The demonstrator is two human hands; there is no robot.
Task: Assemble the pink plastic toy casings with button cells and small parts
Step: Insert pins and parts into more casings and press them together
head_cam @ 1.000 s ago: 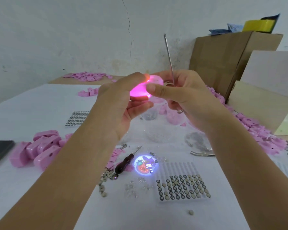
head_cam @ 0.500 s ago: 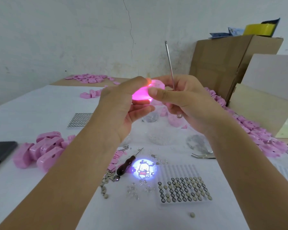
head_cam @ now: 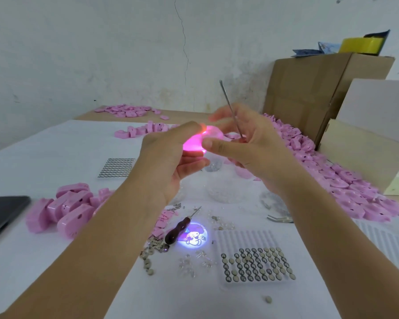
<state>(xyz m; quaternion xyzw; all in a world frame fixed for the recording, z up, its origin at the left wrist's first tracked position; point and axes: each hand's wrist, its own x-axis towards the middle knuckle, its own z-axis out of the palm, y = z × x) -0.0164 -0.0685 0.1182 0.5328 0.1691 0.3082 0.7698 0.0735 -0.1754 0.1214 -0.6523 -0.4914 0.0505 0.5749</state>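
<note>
A pink toy casing (head_cam: 195, 142) glows between both hands, held above the table. My left hand (head_cam: 171, 162) grips it from the left, thumb on top. My right hand (head_cam: 251, 148) pinches its right end with the thumb and also holds a thin metal tool (head_cam: 230, 109) that points up. The casing throws a round cartoon picture (head_cam: 194, 236) onto the white table. A tray of button cells (head_cam: 256, 264) lies below my right forearm. Small clear parts (head_cam: 194, 261) and loose cells (head_cam: 148, 263) lie near it.
Assembled pink casings (head_cam: 67, 208) are piled at the left, more pink shells (head_cam: 346, 180) run along the right by cardboard boxes (head_cam: 320, 93). A dark-handled awl (head_cam: 180, 229), tweezers (head_cam: 279, 218), a second cell sheet (head_cam: 116, 166) and a black phone (head_cam: 2, 215) lie on the table.
The projected picture on the table has changed to a different cartoon. My right hand's fingers have lifted and spread a little; the metal tool tilts more to the left.
</note>
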